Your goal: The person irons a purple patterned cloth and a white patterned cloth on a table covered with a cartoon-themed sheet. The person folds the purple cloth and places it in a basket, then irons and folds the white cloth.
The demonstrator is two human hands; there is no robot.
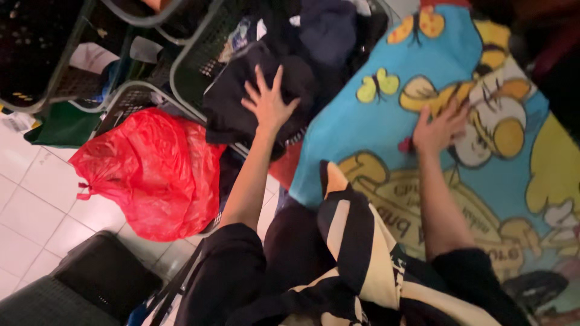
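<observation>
My left hand (267, 101) lies flat with fingers spread on a black garment (232, 111) that hangs over the edge of a dark laundry basket (181, 72). My right hand (440, 128) presses flat, fingers apart, on a bright blue cartoon blanket (362, 130) with yellow butterflies and a cartoon figure. Neither hand grips anything. A black and cream striped cloth (356, 241) lies between my forearms, near my body.
A knotted red plastic bag (154, 166) sits on the white tiled floor (30, 205) at the left. Several dark baskets (42, 54) holding clothes stand along the top. A black bin (90, 284) is at the lower left.
</observation>
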